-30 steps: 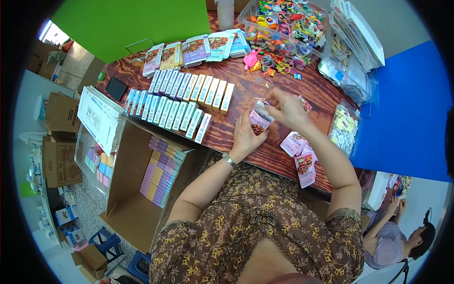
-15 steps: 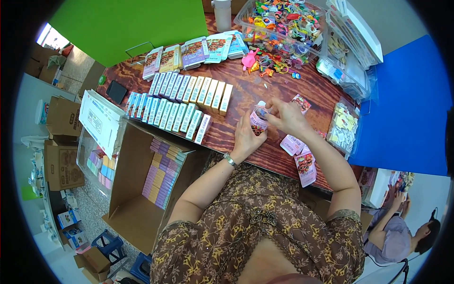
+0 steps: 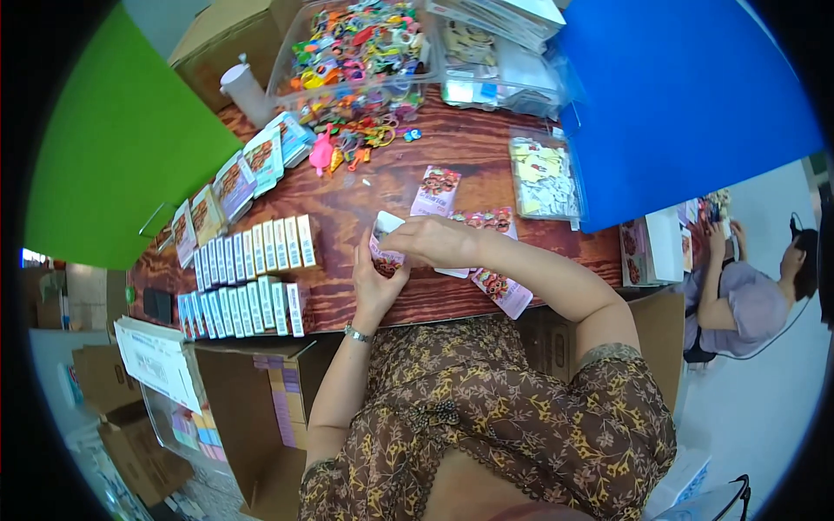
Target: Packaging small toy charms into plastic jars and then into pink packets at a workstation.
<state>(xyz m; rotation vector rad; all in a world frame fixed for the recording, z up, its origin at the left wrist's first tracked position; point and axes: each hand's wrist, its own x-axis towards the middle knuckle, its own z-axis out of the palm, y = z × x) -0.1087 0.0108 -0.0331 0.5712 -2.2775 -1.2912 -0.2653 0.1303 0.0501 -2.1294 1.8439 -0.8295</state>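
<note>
Upright in my left hand is a small pink carton, its white top flap raised and my fingers wrapped round its sides. My right hand is closed at the carton's mouth, fingertips bent down over it. Whatever those fingers pinch is hidden. Flat pink cartons lie on the table to the right: one pink carton beyond my right hand, another pink carton near the table edge, and more partly beneath my wrist.
Two rows of small boxes stand at left, with fanned flat cartons behind. A clear bin heaped with colourful trinkets is at the back, loose trinkets before it. A tray holds yellow-white pieces. Another person works far right.
My view has swung round, shifting the table and boxes in the picture. The right hand has gone from beside the carton's upper edge to over its mouth. My left hand still holds the carton.
</note>
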